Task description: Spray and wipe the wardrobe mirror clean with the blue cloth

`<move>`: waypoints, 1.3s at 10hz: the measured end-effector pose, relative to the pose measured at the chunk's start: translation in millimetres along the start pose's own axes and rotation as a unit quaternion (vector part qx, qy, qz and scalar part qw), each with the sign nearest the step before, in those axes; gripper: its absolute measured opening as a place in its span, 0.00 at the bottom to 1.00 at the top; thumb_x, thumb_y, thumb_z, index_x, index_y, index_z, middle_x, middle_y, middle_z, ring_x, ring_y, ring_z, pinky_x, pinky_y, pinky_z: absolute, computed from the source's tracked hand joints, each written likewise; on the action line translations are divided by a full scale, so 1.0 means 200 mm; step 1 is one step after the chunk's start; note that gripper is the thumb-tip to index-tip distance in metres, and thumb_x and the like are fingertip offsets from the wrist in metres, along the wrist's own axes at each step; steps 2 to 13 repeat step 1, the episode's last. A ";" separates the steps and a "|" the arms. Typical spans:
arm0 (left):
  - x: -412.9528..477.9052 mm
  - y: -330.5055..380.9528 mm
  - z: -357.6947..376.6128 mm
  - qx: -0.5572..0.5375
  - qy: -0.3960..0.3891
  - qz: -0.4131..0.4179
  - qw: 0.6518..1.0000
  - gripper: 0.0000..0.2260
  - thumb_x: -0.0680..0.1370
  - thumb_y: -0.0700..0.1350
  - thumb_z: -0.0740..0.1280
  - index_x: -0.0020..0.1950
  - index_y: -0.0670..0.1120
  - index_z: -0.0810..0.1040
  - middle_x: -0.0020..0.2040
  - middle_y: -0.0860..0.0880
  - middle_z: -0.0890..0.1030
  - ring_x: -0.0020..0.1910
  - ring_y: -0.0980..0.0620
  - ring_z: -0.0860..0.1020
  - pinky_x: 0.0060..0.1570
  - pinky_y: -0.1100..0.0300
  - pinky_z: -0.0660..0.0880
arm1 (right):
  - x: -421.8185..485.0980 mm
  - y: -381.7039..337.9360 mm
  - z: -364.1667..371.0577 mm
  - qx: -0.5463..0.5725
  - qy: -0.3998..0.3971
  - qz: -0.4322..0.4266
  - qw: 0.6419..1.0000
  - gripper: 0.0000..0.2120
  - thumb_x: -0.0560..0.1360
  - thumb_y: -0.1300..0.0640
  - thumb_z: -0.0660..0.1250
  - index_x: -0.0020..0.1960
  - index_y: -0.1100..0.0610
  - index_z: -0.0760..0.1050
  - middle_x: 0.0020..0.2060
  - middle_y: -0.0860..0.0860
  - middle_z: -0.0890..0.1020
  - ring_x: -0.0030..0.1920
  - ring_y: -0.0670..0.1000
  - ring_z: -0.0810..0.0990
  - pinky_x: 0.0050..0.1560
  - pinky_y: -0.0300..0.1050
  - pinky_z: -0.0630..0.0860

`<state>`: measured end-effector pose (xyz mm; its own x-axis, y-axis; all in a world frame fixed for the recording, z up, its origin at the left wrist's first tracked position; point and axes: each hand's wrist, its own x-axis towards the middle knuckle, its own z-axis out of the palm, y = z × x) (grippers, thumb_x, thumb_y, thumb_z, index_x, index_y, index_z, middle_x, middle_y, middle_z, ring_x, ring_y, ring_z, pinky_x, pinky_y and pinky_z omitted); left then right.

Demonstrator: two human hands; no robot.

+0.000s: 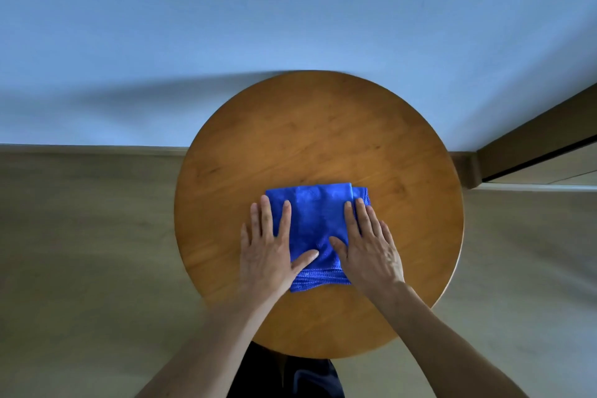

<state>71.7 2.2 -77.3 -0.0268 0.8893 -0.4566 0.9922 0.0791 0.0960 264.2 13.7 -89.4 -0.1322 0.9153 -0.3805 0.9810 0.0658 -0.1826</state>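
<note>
A folded blue cloth (310,223) lies on a round wooden table (316,139), near its front half. My left hand (271,249) rests flat on the cloth's left side, fingers straight and spread. My right hand (368,249) presses flat on the right side, thumb pointing inward. Both palms cover the cloth's side edges. No spray bottle shows in this view. A sliver of what may be the wardrobe mirror (549,171) appears at the far right edge.
A pale blue wall (290,10) rises behind the table. Beige floor (80,236) spreads to both sides. A brown wooden frame (533,136) runs diagonally at the right.
</note>
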 end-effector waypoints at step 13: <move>-0.08 0.04 -0.07 -0.034 -0.015 0.014 0.999 0.41 0.76 0.73 0.40 0.84 0.52 0.40 0.83 0.43 0.38 0.83 0.43 0.41 0.79 0.43 0.53 | -0.07 -0.02 -0.12 0.056 -0.030 0.000 0.998 0.35 0.83 0.38 0.47 0.83 0.56 0.46 0.82 0.53 0.51 0.82 0.53 0.49 0.80 0.50 0.55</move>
